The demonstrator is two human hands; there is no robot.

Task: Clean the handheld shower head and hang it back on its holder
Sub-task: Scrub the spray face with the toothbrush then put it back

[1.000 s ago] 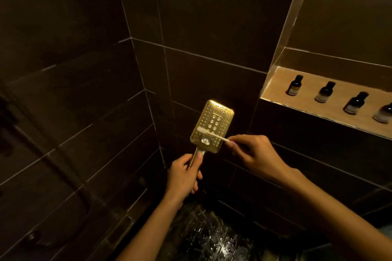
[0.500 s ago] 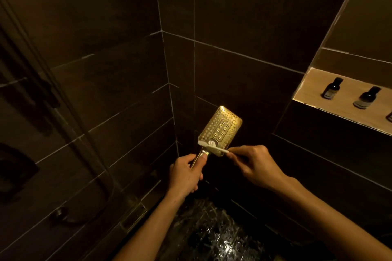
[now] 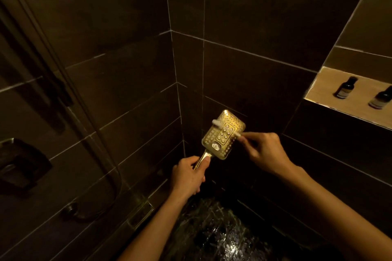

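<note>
Gold-coloured metal marks the rectangular shower head (image 3: 223, 134), which is held up before the corner of the dark tiled walls (image 3: 127, 82). Its nozzle face is turned to the camera and its top is tilted to the right. Its thin handle (image 3: 202, 160) is gripped by the left hand (image 3: 187, 176), the fingers curled round it and the thumb laid up along the stem.

A white brush (image 3: 220, 126), blurred, is laid across the upper part of the face, with its head at the upper left edge. Its other end is pinched between thumb and fingertips of the right hand (image 3: 267, 152), just beside the head's right edge.

How near the head's top edge stands to the tiles behind cannot be told. Open space is seen to its left, where a hose (image 3: 115, 168) curves down the wall to a fitting (image 3: 70, 211). Well apart, up to the right, two small dark bottles (image 3: 345, 88) stand upright on a lit niche ledge (image 3: 322, 89). A wet floor (image 3: 222, 237) is seen below, between the forearms.
</note>
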